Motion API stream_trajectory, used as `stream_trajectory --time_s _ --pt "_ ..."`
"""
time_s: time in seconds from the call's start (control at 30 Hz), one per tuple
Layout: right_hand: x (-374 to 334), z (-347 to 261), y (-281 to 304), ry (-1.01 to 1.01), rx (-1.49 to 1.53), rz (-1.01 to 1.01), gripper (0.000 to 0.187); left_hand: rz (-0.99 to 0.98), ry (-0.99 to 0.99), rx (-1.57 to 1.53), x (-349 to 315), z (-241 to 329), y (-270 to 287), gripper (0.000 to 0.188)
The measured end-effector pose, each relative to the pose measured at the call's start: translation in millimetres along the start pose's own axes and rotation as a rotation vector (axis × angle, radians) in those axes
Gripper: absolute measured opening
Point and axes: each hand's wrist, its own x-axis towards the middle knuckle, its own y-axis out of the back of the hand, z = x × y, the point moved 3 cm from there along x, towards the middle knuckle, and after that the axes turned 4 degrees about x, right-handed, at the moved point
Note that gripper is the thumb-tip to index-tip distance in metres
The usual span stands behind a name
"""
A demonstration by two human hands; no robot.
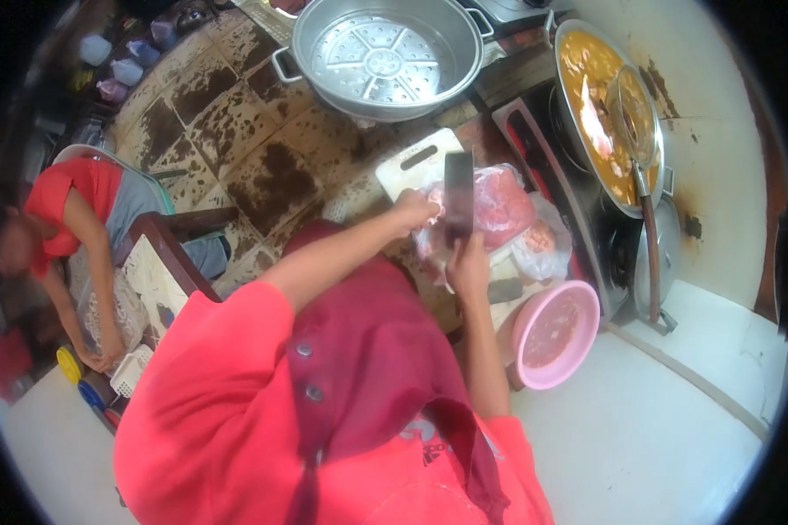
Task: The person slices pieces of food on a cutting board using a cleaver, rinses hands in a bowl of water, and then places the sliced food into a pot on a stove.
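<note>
My right hand (469, 267) is closed round the handle of a cleaver (459, 194), its broad dark blade pointing away from me. Just left of the blade, my left hand (414, 212) grips a small piece of raw meat (435, 207). Beneath both hands lies a white cutting board (425, 156) with a handle slot, partly covered by plastic and meat. A large lump of pink raw meat (503, 206) in clear plastic rests right of the blade. Beside it sits a clear bag of minced meat (539, 240).
A pink bowl (552, 372) of reddish liquid stands near right. On the stove, a wok (578, 44) of orange-brown stew holds a long-handled strainer (636, 114). A big steamer pot (302, 52) stands at the far side. A person in red (96, 197) works at left.
</note>
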Motion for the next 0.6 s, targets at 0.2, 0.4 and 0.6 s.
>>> stream_trajectory --time_s 0.2,0.4,0.6 --pt "6.0 -5.4 -18.0 -0.068 0.021 -0.042 0.020 -0.033 -0.050 -0.008 5.8 -4.6 10.4 0.009" --pt "-68.9 29.1 10.3 -0.079 0.002 -0.159 0.018 -0.072 -0.057 0.078 5.2 -8.3 13.6 0.015" --pt "-70.5 21.8 36.5 -0.121 0.208 0.001 0.016 0.066 -0.253 0.284 9.7 -2.9 6.5 0.021"
